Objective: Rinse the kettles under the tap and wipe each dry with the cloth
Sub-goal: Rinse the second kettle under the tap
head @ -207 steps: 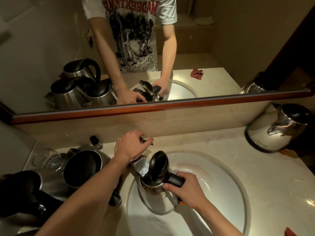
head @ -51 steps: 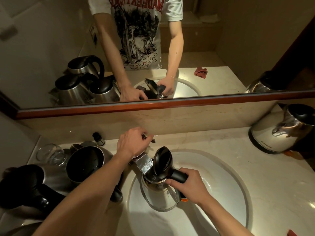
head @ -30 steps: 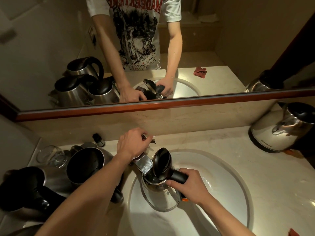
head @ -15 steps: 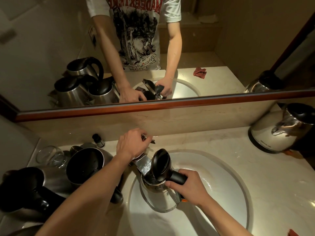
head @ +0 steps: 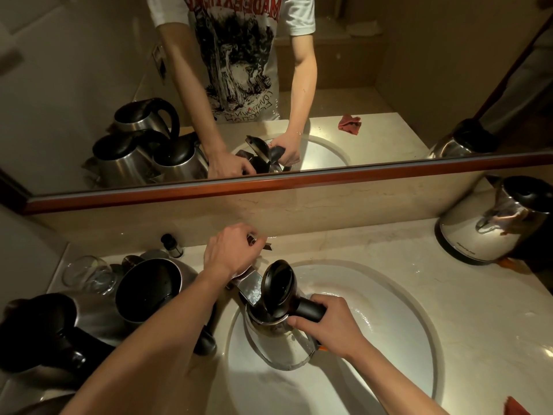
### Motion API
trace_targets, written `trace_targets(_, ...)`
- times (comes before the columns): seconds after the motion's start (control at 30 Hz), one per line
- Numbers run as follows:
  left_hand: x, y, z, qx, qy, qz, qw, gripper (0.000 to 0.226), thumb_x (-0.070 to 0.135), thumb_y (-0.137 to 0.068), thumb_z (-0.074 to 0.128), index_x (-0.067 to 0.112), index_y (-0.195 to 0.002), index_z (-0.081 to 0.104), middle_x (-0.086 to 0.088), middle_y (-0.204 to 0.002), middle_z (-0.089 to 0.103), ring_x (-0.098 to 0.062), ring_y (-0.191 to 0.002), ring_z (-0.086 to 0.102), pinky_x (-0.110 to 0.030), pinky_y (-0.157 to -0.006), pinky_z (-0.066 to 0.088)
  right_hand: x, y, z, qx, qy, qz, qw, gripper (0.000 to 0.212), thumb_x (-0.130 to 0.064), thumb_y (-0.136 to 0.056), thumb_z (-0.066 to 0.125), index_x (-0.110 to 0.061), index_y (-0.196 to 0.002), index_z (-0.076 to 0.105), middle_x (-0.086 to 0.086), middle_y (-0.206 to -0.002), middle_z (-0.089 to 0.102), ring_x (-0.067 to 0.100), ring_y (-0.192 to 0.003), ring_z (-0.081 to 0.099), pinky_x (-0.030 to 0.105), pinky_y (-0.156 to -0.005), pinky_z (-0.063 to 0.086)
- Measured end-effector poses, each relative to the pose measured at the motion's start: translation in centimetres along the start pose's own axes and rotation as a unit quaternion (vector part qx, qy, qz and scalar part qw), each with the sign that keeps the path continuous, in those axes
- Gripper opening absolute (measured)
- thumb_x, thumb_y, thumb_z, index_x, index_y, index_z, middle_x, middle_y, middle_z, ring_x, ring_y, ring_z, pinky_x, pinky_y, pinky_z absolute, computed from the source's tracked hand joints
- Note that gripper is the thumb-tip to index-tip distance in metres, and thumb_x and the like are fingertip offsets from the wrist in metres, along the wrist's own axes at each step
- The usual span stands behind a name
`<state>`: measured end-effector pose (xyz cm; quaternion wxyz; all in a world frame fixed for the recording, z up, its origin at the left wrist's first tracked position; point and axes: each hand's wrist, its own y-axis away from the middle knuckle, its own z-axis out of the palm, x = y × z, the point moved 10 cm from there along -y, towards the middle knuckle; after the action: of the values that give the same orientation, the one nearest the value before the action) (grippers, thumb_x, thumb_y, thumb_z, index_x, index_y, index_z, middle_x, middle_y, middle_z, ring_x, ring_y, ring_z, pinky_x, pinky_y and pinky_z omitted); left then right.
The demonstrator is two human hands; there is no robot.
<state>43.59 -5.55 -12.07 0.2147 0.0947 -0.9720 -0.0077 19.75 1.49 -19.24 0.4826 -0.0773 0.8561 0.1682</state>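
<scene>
The shiny steel kettle with the black handle (head: 278, 342) is in the middle of the frame, held over the round white sink (head: 389, 319). Its black round lid (head: 276, 287) stands open, tipped up. The flat silver tap spout (head: 250, 290) reaches right to the kettle's open top.

The right hand (head: 326, 326) grips the kettle's black handle, with its fingers curled round it. The left hand (head: 232, 253) rests on top of the tap, just above the kettle, with its fingers bent down over the tap handle.

On the left of the frame, on the pale stone table (head: 419, 274), stand two more steel kettles. One open steel kettle with a dark inside (head: 148, 290) is just beside the sink. A dark kettle with a black handle (head: 57, 327) is at the lower left. A clear drinking glass (head: 88, 275) lies behind them, and a small dark bottle (head: 172, 245) stands near the wall.

At the right edge of the frame a white-lit steel kettle with a black lid (head: 490, 226) stands on the table, well apart from the sink. A bit of red cloth (head: 516, 407) shows at the lower right corner.

The big mirror with a brown wooden frame (head: 299, 179) fills the top of the frame. It shows the person's arms, the kettles and the red cloth again.
</scene>
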Motion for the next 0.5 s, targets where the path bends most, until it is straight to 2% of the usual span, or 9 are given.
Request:
trace_targets(0.2, 0.03, -0.01, -0.06, 0.002, -0.005, 0.000, 1.000, 0.039, 0.056, -0.096, 0.045, 0.031, -0.113, 0.070, 0.012, -0.119, 0.067, -0.015, -0.100, 0.061, -0.035, -0.082, 0.046, 0.16, -0.10, 0.04, -0.005, 0.001, 0.003, 1.000, 0.045, -0.057, -0.060, 0.086, -0.027, -0.057, 0.053, -0.015, -0.051, 0.047, 0.004, -0.051, 0.041, 0.019, -0.053, 0.031)
trace_targets(0.37, -0.04, -0.04, 0.00, 0.003, -0.007, 0.002, 1.000, 0.038, 0.056, -0.095, 0.045, 0.032, -0.110, 0.070, 0.012, -0.117, 0.068, -0.016, -0.100, 0.061, -0.036, -0.082, 0.045, 0.40, -0.20, 0.04, -0.004, 0.004, 0.003, 1.000, 0.045, -0.053, -0.064, 0.088, -0.026, -0.058, 0.054, -0.014, -0.051, 0.048, 0.005, -0.051, 0.043, 0.020, -0.053, 0.032)
trace_targets(0.5, -0.08, -0.03, 0.02, 0.003, -0.003, 0.002, 1.000, 0.038, 0.056, -0.094, 0.045, 0.032, -0.110, 0.070, 0.013, -0.118, 0.068, -0.016, -0.101, 0.062, -0.037, -0.085, 0.048, 0.45, -0.19, -0.08, 0.001, 0.007, 0.000, 1.000, 0.047, -0.058, -0.061, 0.086, -0.025, -0.057, 0.053, -0.014, -0.051, 0.046, 0.005, -0.052, 0.041, 0.020, -0.053, 0.030)
